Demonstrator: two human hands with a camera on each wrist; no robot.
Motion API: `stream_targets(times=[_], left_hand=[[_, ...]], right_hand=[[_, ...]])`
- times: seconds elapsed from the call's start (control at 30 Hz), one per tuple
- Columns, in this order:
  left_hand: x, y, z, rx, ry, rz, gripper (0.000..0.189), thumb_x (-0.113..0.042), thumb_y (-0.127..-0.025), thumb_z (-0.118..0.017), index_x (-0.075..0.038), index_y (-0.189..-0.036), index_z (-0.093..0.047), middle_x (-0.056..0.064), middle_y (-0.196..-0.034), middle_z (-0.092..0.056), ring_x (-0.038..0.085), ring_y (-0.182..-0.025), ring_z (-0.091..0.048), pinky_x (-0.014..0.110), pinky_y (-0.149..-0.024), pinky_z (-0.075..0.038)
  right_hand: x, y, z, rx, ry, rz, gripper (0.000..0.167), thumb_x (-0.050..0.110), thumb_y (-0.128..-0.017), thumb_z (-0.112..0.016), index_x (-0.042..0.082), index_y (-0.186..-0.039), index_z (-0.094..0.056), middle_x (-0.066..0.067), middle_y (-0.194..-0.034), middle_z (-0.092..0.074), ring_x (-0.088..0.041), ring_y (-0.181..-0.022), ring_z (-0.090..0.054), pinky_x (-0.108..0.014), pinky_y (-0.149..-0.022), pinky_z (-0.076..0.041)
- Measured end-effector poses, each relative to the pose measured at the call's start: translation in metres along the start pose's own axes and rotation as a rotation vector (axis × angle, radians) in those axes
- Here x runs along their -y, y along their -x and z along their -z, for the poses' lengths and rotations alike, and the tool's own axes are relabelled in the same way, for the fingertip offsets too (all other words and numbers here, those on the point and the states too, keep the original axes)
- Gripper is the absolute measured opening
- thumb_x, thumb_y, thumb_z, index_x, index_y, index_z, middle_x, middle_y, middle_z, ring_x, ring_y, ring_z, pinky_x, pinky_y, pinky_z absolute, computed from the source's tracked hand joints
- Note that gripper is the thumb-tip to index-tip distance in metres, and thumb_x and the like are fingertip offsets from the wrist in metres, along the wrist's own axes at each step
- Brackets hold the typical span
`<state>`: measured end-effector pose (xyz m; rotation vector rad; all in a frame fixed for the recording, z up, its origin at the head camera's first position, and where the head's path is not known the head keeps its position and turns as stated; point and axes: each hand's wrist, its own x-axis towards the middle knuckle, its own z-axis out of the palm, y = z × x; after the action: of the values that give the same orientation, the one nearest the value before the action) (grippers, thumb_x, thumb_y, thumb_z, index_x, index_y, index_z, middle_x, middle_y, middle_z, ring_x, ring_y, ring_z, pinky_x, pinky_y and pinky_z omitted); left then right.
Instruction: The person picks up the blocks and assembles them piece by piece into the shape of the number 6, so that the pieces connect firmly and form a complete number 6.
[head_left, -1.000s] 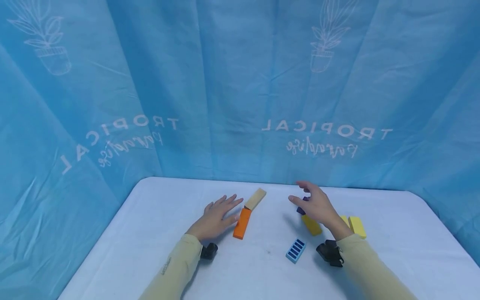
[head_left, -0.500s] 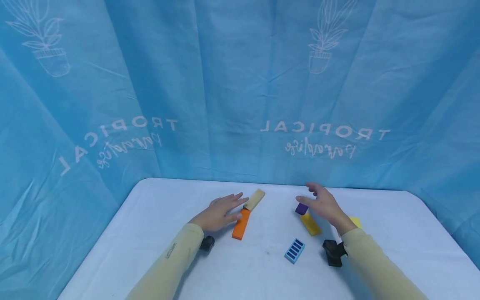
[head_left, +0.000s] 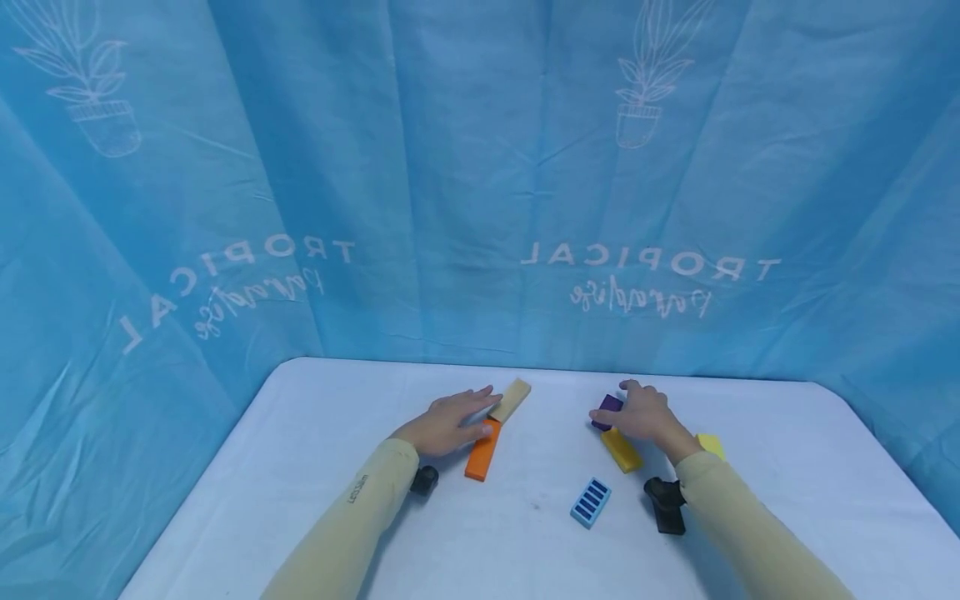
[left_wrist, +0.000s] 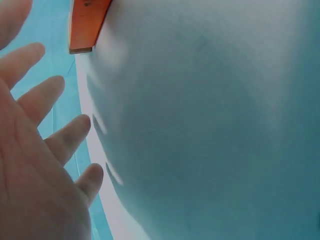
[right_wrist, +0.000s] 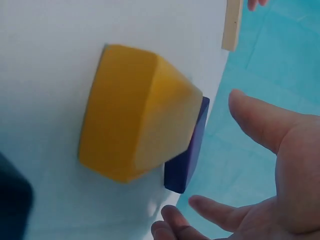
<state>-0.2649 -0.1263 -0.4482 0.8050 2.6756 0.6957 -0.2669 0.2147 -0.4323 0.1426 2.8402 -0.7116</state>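
In the head view my left hand (head_left: 450, 423) hovers with fingers stretched out, its thumb overlapping an orange block (head_left: 482, 457). The index fingertip lies right beside a beige block (head_left: 513, 398), end to end with the orange one. My right hand (head_left: 645, 415) is spread around a purple block (head_left: 611, 402), thumb on the near side and fingers beyond. The right wrist view shows a gap between thumb and fingers, with the purple block (right_wrist: 187, 150) just past a dark yellow block (right_wrist: 135, 115). Only the orange block's end (left_wrist: 82, 37) shows in the left wrist view.
A light blue block with dark slots (head_left: 591, 502) lies nearer the front. Partly behind the right wrist is a bright yellow block (head_left: 709, 446). Black wrist cameras hang under both forearms. A blue curtain (head_left: 480, 208) stands behind the white table (head_left: 517, 550).
My right hand shifts slightly right, then lowers toward the purple block with thumb and fingers drawing closer. My left hand moves a little right, over the orange block.
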Motion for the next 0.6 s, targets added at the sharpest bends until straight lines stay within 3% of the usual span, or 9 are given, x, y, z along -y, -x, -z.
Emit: stream_targets(times=[0.2,0.33,0.6], left_hand=[[0.0016,-0.0024,-0.0004,0.029,0.006,-0.008,0.055,-0.042,-0.105,-0.051,-0.023,-0.156,-0.040,0.002,-0.165,-0.026,0.032,-0.152,-0.020,0.057,-0.120,-0.017],[0.0025,-0.0044,-0.0030,0.019,-0.034,-0.012,0.054,-0.041,-0.105,-0.050,-0.024,-0.156,-0.041,0.002,-0.165,-0.026,0.032,-0.152,-0.021,0.056,-0.120,-0.017],[-0.0022,-0.0021,-0.0062,0.017,-0.027,-0.001,0.049,-0.035,-0.106,-0.051,-0.025,-0.154,-0.044,0.002,-0.164,-0.029,0.036,-0.152,-0.017,0.057,-0.120,-0.014]], right_hand=[[0.0017,0.0022,-0.0035,-0.018,0.005,0.008,0.091,0.047,-0.086,-0.076,-0.011,-0.144,-0.037,-0.036,-0.131,-0.046,-0.046,-0.112,-0.047,-0.058,-0.093,-0.051],[0.0026,0.0025,-0.0048,-0.033,0.017,0.007,0.092,0.047,-0.084,-0.079,-0.011,-0.143,-0.038,-0.036,-0.128,-0.047,-0.046,-0.110,-0.047,-0.057,-0.091,-0.052],[0.0008,-0.0020,-0.0102,-0.047,0.050,0.022,0.084,0.045,-0.084,-0.078,-0.012,-0.136,-0.045,-0.032,-0.119,-0.051,-0.044,-0.108,-0.047,-0.054,-0.086,-0.054]])
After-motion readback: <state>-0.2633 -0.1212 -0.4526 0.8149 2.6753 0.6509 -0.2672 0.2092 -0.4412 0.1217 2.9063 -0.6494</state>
